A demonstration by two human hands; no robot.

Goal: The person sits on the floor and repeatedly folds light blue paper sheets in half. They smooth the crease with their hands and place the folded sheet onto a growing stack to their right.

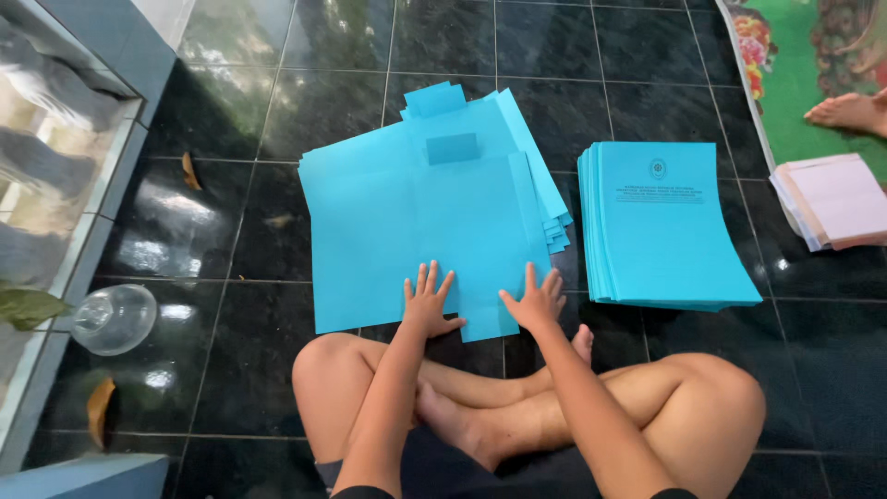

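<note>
A black tiled floor carries everything. Under both palms lies a spread of large blue sheets, reaching away beyond the fingertips. Well right of the right fingers stands a squared stack of printed blue covers. A clear glass jar lies far left of the left fingers. The left hand and right hand press flat, fingers splayed wide, gripping nothing.
</note>
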